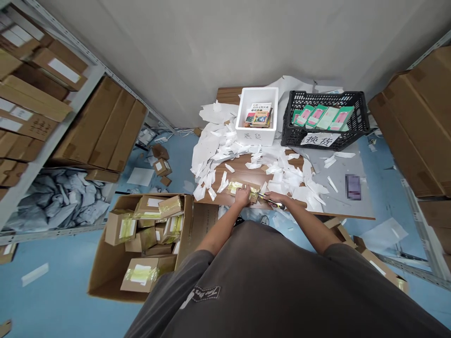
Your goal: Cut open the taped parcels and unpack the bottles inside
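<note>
A small cardboard parcel (238,188) wrapped in yellowish tape lies on the near edge of the wooden table (246,170). My left hand (243,195) rests on top of it, fingers curled over it and pressing it down. My right hand (273,198) is closed round a utility knife (270,201) with a yellow and black handle, its tip pointing left at the parcel's right end.
White paper scraps (214,150) litter the table. A white foam box (256,115) with books and a black crate (326,119) with green packets stand at the back. An open carton (141,239) of taped parcels sits on the floor at left. Shelves of cartons flank both sides.
</note>
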A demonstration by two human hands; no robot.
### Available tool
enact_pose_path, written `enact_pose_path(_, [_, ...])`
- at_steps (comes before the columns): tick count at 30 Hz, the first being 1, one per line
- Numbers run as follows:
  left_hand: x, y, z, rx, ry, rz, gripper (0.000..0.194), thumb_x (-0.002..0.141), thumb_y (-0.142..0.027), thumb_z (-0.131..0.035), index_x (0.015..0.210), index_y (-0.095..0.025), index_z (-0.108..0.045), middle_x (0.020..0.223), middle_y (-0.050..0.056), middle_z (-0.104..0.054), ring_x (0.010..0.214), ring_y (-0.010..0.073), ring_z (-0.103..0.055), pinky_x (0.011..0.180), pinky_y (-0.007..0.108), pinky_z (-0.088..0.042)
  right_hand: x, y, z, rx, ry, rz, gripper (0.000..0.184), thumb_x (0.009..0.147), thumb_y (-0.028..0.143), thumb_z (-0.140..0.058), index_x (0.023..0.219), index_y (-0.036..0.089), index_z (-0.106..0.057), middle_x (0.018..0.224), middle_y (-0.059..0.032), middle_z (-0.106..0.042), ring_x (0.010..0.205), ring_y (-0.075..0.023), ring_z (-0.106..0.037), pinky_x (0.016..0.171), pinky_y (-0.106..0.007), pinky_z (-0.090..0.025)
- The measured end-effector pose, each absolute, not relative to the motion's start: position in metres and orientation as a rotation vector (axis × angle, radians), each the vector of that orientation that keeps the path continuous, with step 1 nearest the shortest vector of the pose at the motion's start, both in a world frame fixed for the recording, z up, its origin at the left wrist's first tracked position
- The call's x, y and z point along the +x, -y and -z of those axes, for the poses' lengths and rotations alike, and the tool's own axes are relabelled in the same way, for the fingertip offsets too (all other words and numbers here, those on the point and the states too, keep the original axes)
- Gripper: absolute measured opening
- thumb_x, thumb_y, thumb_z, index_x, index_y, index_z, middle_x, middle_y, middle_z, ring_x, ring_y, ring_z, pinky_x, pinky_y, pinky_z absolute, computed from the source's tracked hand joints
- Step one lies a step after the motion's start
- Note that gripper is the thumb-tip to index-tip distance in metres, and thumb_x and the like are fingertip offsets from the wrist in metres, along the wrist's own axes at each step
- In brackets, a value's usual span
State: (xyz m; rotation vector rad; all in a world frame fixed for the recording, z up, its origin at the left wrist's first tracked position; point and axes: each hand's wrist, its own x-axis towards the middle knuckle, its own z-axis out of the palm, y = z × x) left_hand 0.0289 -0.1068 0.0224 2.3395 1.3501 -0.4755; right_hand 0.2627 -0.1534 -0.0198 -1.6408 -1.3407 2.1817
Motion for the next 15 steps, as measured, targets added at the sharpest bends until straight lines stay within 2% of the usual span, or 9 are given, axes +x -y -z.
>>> enact_pose_path(3, [0.027,0.107,-0.021,2.34,-1.362,0.465,0.114,0.071,-0.034,-0.1,0.164,-0.015,-0.037,0.155,0.025,-0.06,0.154,0.0362,-0.049,0.119,0.042,-0.038,0.263,0.154,0.019,-1.629,1.283,-2.189,0.039,0.099,0.055,-0.069,0.089,0.025,-0.046,0.058,0.0084,-0.047,0.045,-0.0111,-0.044,0.044,-0.02,-0.039])
enact_pose_path(8, [0.026,0.104,-0.019,2.339,-1.364,0.492,0.11,0.07,-0.03,-0.097,0.162,-0.016,-0.039,0.156,0.025,-0.059,0.154,0.0355,-0.048,0.12,0.043,-0.037,0.262,0.152,0.004,-1.651,1.313,-2.187,0.042,0.096,0.057,-0.072,0.083,0.024,-0.049,0.054,0.0078,-0.045,0.043,-0.0106,-0.041,0.044,-0.022,-0.039])
enact_pose_path(15, [0.028,0.103,-0.018,2.364,-1.348,0.508,0.11,0.07,-0.035,-0.099,0.161,-0.015,-0.04,0.154,0.026,-0.06,0.149,0.0364,-0.053,0.117,0.042,-0.039,0.273,0.146,-0.01,-1.704,1.321,-2.122,0.035,0.098,0.052,-0.069,0.089,0.023,-0.052,0.056,0.0069,-0.048,0.043,-0.0115,-0.043,0.044,-0.023,-0.039])
